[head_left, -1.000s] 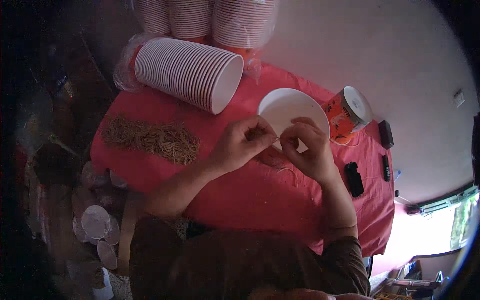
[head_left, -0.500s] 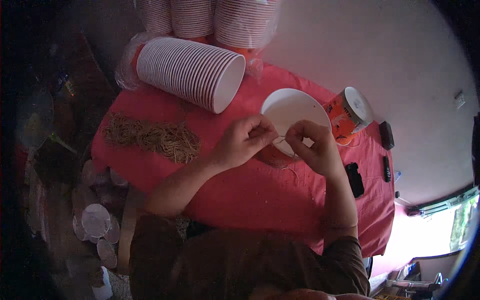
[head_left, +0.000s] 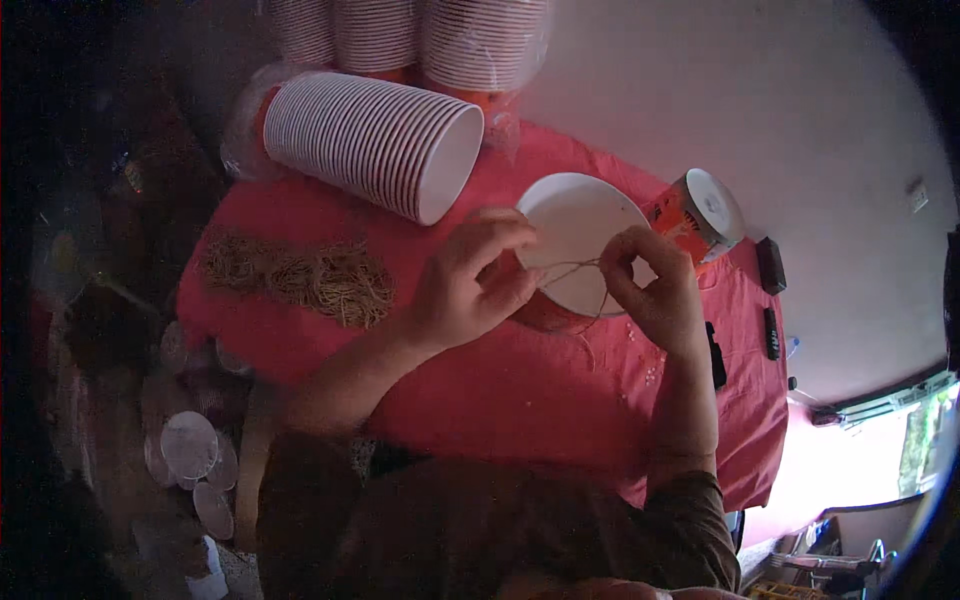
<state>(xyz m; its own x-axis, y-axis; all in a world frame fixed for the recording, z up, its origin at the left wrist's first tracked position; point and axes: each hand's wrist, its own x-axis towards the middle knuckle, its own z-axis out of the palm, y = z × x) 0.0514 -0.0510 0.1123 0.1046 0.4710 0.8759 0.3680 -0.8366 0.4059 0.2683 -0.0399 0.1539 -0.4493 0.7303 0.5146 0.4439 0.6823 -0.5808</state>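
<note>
A thin tan string [head_left: 572, 268] stretches in a loop between my two hands, over the mouth of a white-lined paper bucket [head_left: 565, 190]. My right hand [head_left: 655, 285] pinches it between thumb and index finger, and a strand hangs below that pinch. On the other side, my left hand [head_left: 475, 280] holds the string in curled fingers, the thumb lower and somewhat apart from the index finger; its exact grip is partly hidden. The bucket stands upright with an orange-red outside, its near side partly behind the hands. Left of my left hand lies a flattened bundle of tan strings [head_left: 300, 278].
A nested stack of white-rimmed paper buckets [head_left: 370, 140] lies on the red-covered table [head_left: 470, 400], with more wrapped stacks [head_left: 480, 45] behind. Right are an upturned orange bucket [head_left: 700, 215], a black block [head_left: 770, 265] and a black marker [head_left: 771, 333]. Clear round lids [head_left: 190, 445] sit lower left.
My hands have moved apart from a close pinch, widening the string loop between them. The left thumb and index finger have spread, and the view has shifted slightly.
</note>
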